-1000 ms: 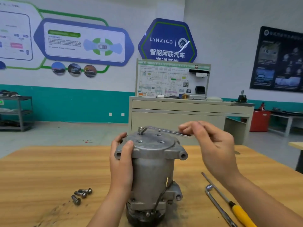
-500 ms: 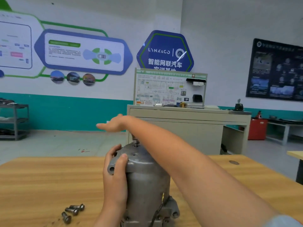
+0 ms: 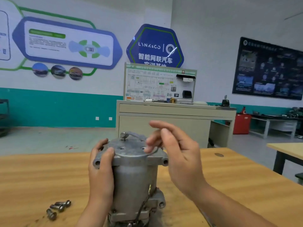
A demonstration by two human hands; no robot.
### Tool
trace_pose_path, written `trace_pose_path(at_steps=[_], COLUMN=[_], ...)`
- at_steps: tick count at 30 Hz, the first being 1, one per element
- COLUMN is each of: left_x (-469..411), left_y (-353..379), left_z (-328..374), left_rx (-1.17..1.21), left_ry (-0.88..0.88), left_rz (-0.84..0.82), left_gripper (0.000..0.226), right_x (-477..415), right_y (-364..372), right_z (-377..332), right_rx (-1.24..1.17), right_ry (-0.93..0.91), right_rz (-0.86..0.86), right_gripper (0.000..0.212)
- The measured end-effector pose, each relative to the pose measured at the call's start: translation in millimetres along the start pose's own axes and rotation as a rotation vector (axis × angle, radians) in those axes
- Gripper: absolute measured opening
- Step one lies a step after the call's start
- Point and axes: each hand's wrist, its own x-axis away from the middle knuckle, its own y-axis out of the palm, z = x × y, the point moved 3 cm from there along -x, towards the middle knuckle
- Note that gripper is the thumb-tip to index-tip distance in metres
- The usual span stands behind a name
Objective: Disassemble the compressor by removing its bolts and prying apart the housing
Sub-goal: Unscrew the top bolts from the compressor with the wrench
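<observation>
The grey metal compressor (image 3: 134, 177) stands upright on the wooden table (image 3: 41, 177). My left hand (image 3: 101, 174) grips its upper left side, thumb on the flange. A raised bolt (image 3: 123, 134) sticks out of the top cover with the head of a slim wrench (image 3: 132, 133) on it. The wrench handle runs right under the fingers of my right hand (image 3: 177, 153), which pinch it loosely; that hand is blurred by motion. Three loose bolts (image 3: 57, 208) lie on the table at the lower left.
Beyond the table stands a beige cabinet (image 3: 164, 122) carrying a wiring display board (image 3: 159, 84). Another table corner (image 3: 285, 149) is at the right. A thin metal tool shaft (image 3: 205, 215) lies by my right forearm near the bottom edge.
My right arm, which reached across to the left over the compressor half a second ago, has swung back to the right with the wrench handle. My left hand keeps its grip.
</observation>
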Motion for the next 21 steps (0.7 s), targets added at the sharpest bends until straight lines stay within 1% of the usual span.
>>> trace_pose_path(at_steps=[1,2,3,4,5,6,7,9,11,12,14,15,17,20,21], left_x=[1.1,2.0,1.0,1.8,2.4,2.8,3.0,3.1,4.1,3.4,3.2,3.6,4.4,2.7,2.7], left_y=[-2.3,-5.4,-3.1,-3.6,-2.2,-1.7,-1.8,-3.1,-2.7,-2.6,-2.3,-2.2,-2.1,-0.9,0.4], left_z=[-1.3,-2.2,-2.3,-1.7,0.2,1.2,2.0,1.7,2.6,2.2,2.0,1.8,2.6,2.5,4.3], left_rx=[0.014,0.005,0.004,0.003,0.008,0.018,0.025,0.012,0.011,0.005,0.008,0.018,0.016,-0.001,0.007], left_ry=[-0.018,-0.025,-0.019,-0.021,-0.033,-0.046,-0.054,-0.062,-0.072,-0.072,-0.060,-0.052,-0.045,-0.027,-0.010], left_rz=[-0.001,0.005,0.006,0.006,-0.002,-0.007,-0.011,-0.017,-0.014,-0.011,-0.007,0.004,0.016,0.039,0.031], left_gripper=[0.022,0.021,0.021,0.020,0.018,0.016,0.020,0.028,0.025,0.024,0.028,0.029,0.028,0.026,0.022], right_x=[-3.7,-12.7,-25.6,-40.5,-57.8,-74.7,-90.9,-116.7,-130.8,-135.9,-139.9,-141.0,-143.1,-132.5,-123.9], right_y=[-22.2,-40.9,-56.3,-67.3,-73.8,-73.1,-66.1,-39.2,-10.6,3.4,32.4,48.1,83.6,141.9,157.9], right_z=[11.2,23.2,37.9,55.1,75.7,95.8,113.4,132.9,138.8,139.8,137.4,135.3,132.9,123.3,115.0], right_rx=[0.098,0.242,0.419,0.618,0.798,0.929,1.018,1.086,1.056,1.052,1.062,1.065,1.094,1.041,1.028], right_ry=[0.064,0.142,0.232,0.326,0.407,0.474,0.535,0.646,0.778,0.806,0.785,0.743,0.626,0.456,0.358], right_rz=[0.078,0.118,0.115,0.074,0.010,-0.072,-0.175,-0.413,-0.628,-0.727,-0.881,-0.919,-0.941,-1.030,-1.060], right_gripper=[0.019,0.022,0.025,0.027,0.030,0.033,0.036,0.042,0.056,0.060,0.061,0.062,0.066,0.084,0.089])
